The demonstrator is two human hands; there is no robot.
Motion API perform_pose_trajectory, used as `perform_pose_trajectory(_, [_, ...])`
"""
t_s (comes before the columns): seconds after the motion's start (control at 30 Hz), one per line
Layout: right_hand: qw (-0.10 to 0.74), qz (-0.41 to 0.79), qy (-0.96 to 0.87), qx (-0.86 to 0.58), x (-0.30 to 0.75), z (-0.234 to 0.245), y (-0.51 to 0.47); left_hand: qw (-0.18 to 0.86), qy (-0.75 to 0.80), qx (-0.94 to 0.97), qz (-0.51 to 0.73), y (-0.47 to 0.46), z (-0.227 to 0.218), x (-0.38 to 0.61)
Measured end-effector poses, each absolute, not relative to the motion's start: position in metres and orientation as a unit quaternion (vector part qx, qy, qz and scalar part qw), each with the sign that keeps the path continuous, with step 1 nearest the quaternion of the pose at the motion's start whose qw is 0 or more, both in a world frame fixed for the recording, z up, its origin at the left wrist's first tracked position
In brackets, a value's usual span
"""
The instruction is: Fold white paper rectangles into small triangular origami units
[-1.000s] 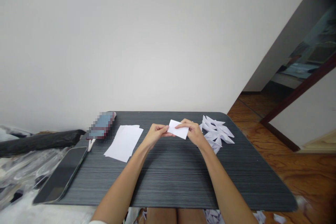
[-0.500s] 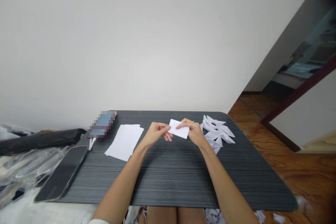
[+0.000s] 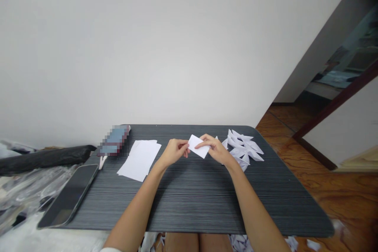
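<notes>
A small folded piece of white paper (image 3: 197,146) is held up above the dark table, between both hands. My left hand (image 3: 176,151) pinches its left corner between thumb and fingers. My right hand (image 3: 215,148) grips the right side, with one finger lying across the front face and the others behind. To the right of that hand lies a pile of folded white paper pieces (image 3: 244,147) with pointed ends. Left of my left forearm, flat white paper sheets (image 3: 140,159) lie loosely stacked.
The dark table (image 3: 195,204) stands against a white wall. A phone (image 3: 71,195) lies at its left edge, and a blurred blue-and-red object (image 3: 114,140) sits at the back left. Clear plastic wrapping (image 3: 32,187) is heaped left of the table. Paper pieces (image 3: 240,243) lie below the front edge.
The folded paper has turned in my hands and now looks more like a diamond. My right hand has shifted slightly left, and the left fingers have drawn in closer.
</notes>
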State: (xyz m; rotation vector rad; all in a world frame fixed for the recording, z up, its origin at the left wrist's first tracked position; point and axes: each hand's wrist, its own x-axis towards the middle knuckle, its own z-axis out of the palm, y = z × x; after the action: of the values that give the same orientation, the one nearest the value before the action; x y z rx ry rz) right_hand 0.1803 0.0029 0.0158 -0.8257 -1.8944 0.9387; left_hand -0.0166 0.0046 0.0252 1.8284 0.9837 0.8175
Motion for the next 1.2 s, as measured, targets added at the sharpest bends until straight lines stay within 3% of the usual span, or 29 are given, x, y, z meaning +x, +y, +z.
perform_pose_trajectory(0.13, [0.378, 0.411, -0.765, -0.32, 0.19, 0.024, 0.0, 0.23, 0.394, 0.836, 0.306, 0.005, 0.028, -0.021])
perform_pose_trajectory(0.23, [0.406, 0.428, -0.731, -0.343, 0.187, 0.024, -0.001, 0.176, 0.364, 0.869, 0.285, 0.003, 0.03, -0.021])
perform_pose_trajectory(0.4, [0.448, 0.354, -0.718, -0.398, 0.168, 0.013, 0.0, 0.194, 0.34, 0.871, 0.296, -0.001, 0.029, -0.015])
perform_pose_trajectory(0.7, [0.539, 0.362, -0.639, -0.412, 0.165, 0.007, 0.005, 0.259, 0.396, 0.795, 0.38, -0.002, 0.024, -0.006])
perform_pose_trajectory(1.0, [0.596, 0.36, -0.582, -0.421, 0.156, 0.001, 0.007, 0.204, 0.38, 0.803, 0.412, -0.003, 0.015, 0.002])
perform_pose_trajectory(1.2, [0.564, 0.348, -0.627, -0.41, 0.156, 0.003, 0.004, 0.218, 0.387, 0.781, 0.439, -0.004, 0.014, 0.003])
